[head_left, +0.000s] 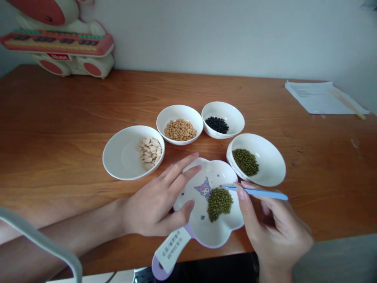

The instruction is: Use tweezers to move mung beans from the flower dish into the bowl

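One tube (38,237), two hands (151,204), four bowls (119,153) show.

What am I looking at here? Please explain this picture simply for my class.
There is no machine: one camera, worn on a person's head, looks forward and down at their bare hands. The left hand is spread over the left edge of a flower-shaped dish containing green beans. The right hand holds blue tweezers, their tips over that dish. Beyond it, four white bowls curve across the wooden table, holding, left to right, pale flat seeds, tan beans, black beans and more green beans. Further back are a toy with a keyboard and some papers.
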Available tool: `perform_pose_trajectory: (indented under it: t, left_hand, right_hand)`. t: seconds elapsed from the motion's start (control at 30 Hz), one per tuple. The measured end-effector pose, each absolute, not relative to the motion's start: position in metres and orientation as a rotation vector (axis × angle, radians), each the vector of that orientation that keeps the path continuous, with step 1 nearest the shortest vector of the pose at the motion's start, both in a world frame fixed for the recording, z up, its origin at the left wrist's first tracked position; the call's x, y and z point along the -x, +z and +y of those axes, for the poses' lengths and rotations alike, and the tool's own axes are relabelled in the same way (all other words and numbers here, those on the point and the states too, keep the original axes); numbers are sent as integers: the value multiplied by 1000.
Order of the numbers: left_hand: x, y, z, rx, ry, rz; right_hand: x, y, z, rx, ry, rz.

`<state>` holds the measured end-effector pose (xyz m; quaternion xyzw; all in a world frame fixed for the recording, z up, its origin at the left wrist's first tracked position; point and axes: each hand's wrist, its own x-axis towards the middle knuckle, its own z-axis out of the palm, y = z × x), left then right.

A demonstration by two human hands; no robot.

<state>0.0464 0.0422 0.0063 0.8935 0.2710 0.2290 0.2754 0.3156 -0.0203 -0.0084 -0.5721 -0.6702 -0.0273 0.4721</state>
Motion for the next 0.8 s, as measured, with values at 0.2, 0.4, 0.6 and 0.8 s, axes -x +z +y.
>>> perform_pose_trajectory:
  t: [0.2,0.4,0.6,0.8]
  left_hand:
    - [-46,4,42,-2402,611,735]
    - [-45,4,42,-2396,593,755]
    - [-44,5,41,-2399,580,771]
    - [-44,6,40,-2416,554,791]
  right_hand:
    - [-315,-7,-19,1394,-77,-1676]
    - [-315,-12,-24,1371,-61,-1553]
    - [-310,-21,-18,1286,-148,-1111]
    - [-307,-19,-12,1384,-61,-911]
